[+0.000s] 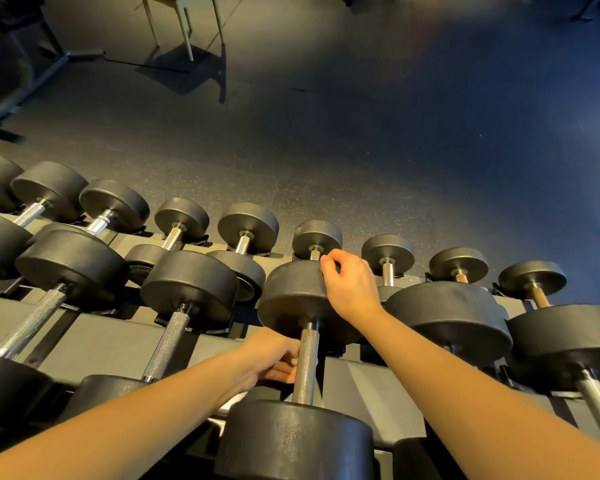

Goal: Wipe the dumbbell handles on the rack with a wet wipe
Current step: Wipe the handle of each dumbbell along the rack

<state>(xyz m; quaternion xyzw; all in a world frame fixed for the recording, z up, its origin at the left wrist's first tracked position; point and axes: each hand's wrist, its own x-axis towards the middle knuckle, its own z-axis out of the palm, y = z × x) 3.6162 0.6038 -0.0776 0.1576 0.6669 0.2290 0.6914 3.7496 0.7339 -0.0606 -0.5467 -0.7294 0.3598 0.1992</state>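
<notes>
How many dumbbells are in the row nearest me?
5, left to right: first dumbbell, second dumbbell, centre dumbbell at the left hand, fourth dumbbell partly behind the right forearm, fifth dumbbell. More may lie beyond the frame.

Dark tiered rack [118, 344] with two rows of black dumbbells [191, 285] across it.

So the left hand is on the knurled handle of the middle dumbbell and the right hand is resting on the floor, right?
Not quite. The head view shows the left hand on the knurled handle, but the right hand rests on that dumbbell's far head instead.
</notes>
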